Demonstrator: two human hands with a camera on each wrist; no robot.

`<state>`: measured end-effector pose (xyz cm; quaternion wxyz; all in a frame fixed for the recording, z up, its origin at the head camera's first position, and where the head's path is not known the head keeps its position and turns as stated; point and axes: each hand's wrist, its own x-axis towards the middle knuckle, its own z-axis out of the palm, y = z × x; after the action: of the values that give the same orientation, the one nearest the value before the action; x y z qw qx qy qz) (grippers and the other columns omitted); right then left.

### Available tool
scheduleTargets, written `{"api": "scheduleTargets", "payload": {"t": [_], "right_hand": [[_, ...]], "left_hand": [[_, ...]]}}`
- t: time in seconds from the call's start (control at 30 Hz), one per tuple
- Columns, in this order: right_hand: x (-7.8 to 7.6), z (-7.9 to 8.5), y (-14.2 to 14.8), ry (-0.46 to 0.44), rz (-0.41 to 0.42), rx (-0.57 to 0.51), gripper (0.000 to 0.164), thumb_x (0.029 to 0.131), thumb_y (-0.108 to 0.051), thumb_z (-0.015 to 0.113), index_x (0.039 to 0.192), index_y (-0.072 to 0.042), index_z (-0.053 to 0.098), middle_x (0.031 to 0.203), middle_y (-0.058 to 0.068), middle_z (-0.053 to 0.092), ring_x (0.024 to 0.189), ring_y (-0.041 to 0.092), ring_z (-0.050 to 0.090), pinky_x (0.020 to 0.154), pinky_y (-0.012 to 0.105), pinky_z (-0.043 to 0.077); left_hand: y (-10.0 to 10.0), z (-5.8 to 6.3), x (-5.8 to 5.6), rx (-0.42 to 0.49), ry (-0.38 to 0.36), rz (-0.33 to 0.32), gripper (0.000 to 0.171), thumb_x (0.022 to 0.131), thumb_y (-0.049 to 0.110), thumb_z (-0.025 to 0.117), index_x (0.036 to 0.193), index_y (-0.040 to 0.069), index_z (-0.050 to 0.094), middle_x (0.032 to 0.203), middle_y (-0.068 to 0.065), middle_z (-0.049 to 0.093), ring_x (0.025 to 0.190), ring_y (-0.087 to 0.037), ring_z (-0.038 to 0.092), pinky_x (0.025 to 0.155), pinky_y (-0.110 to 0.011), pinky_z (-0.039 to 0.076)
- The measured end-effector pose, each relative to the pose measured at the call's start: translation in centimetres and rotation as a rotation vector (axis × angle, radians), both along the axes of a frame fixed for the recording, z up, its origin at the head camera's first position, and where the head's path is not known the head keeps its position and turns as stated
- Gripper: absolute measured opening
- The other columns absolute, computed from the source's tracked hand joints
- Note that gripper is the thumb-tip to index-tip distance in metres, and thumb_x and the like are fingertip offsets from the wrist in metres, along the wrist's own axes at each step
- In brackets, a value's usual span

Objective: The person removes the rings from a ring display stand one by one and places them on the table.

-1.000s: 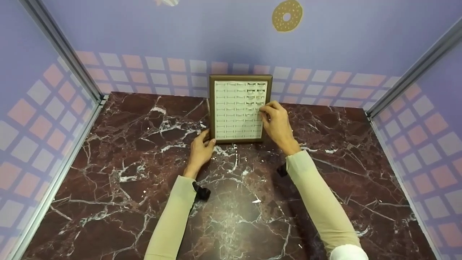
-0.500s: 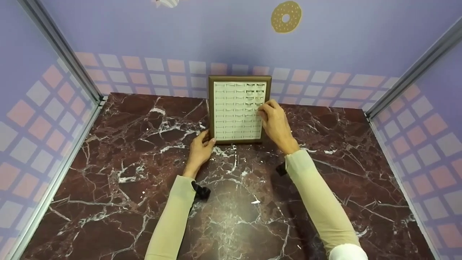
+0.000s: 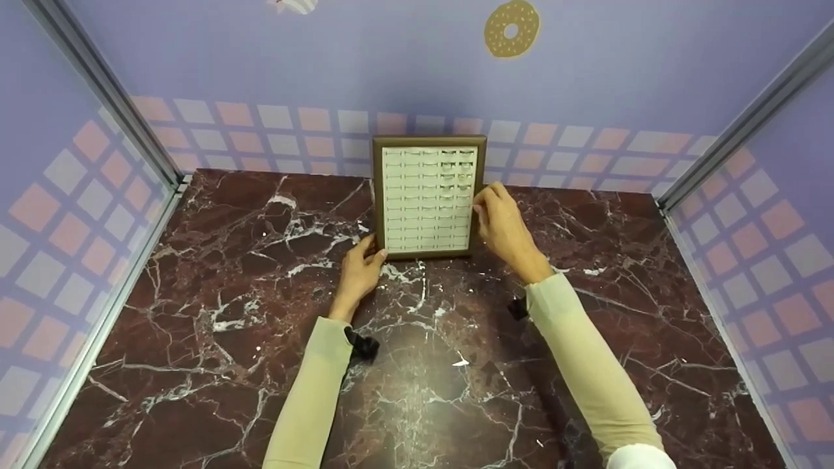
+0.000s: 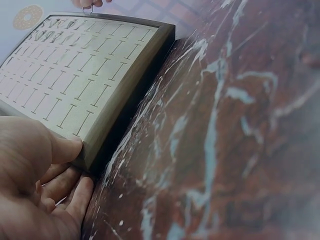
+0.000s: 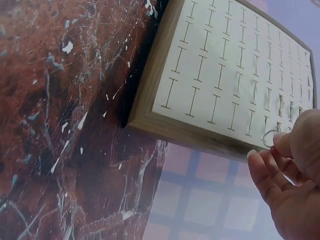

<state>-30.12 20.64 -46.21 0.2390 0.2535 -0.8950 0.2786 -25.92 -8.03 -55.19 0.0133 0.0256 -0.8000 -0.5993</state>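
Observation:
A wood-framed ring display board stands upright on the marbled surface, its cream face cut with rows of I-shaped slots. Several rings sit in the upper slots of its two right columns. At the lower left corner my left hand grips the frame, thumb on the front edge and fingers low at the side. Just off the frame's right edge, my right hand pinches a thin silver ring between thumb and fingertips. That ring also shows over the board's far edge in the left wrist view.
Dark red marbled tabletop with white veins surrounds the board. Behind it rises a lilac wall with pink and white squares and a doughnut print. Side panels with metal strips close off left and right.
My right hand has drawn back to the right, off the board's right column and past the frame's edge. My left hand keeps its grip on the lower left corner.

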Motion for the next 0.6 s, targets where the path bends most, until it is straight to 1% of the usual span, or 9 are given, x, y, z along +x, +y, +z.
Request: {"api": "scheduleTargets", "payload": {"t": [0.13, 0.27, 0.37, 0.5, 0.6], "right_hand": [[0.5, -0.6, 1.0, 0.029, 0.021, -0.009, 0.007, 0.103, 0.006, 0.057, 0.101, 0.008, 0.063, 0.101, 0.024, 0.058, 0.09, 0.038, 0.061, 0.085, 0.047, 0.055], [0.9, -1.6, 2.1, 0.04, 0.018, -0.011, 0.005, 0.103, 0.006, 0.059, 0.1, 0.007, 0.063, 0.099, 0.023, 0.058, 0.087, 0.037, 0.062, 0.082, 0.045, 0.056], [1.1, -2.5, 3.1, 0.021, -0.003, -0.005, 0.005, 0.102, 0.008, 0.059, 0.099, 0.006, 0.063, 0.098, 0.023, 0.058, 0.086, 0.036, 0.062, 0.08, 0.045, 0.056], [1.5, -3.9, 4.6, -0.027, -0.033, 0.01, 0.006, 0.1, 0.009, 0.06, 0.098, 0.005, 0.065, 0.099, 0.022, 0.058, 0.087, 0.036, 0.062, 0.081, 0.045, 0.056], [1.7, -4.9, 5.6, -0.062, -0.038, 0.024, 0.007, 0.097, 0.01, 0.062, 0.096, 0.005, 0.066, 0.098, 0.022, 0.059, 0.085, 0.035, 0.062, 0.078, 0.044, 0.056]], "left_hand": [[0.0, 0.0, 0.0, -0.026, 0.025, 0.006, 0.055, 0.107, 0.009, 0.064, 0.157, -0.006, 0.048, 0.15, -0.031, 0.057, 0.135, -0.041, 0.063, 0.113, -0.045, 0.052], [-0.1, 0.0, 0.0, -0.044, 0.045, 0.009, 0.055, 0.106, 0.008, 0.065, 0.156, -0.007, 0.048, 0.151, -0.032, 0.056, 0.134, -0.041, 0.063, 0.112, -0.046, 0.053], [-0.1, 0.1, 0.0, -0.042, 0.042, 0.002, 0.055, 0.107, 0.009, 0.064, 0.158, -0.005, 0.047, 0.153, -0.03, 0.056, 0.134, -0.04, 0.064, 0.112, -0.047, 0.053], [-0.1, 0.1, 0.1, -0.037, 0.025, -0.001, 0.056, 0.107, 0.01, 0.064, 0.159, -0.002, 0.047, 0.155, -0.028, 0.055, 0.134, -0.038, 0.064, 0.112, -0.047, 0.053], [-0.1, 0.1, 0.1, -0.037, 0.016, 0.001, 0.056, 0.107, 0.011, 0.064, 0.159, -0.002, 0.047, 0.157, -0.027, 0.053, 0.135, -0.037, 0.064, 0.112, -0.046, 0.053]]}}
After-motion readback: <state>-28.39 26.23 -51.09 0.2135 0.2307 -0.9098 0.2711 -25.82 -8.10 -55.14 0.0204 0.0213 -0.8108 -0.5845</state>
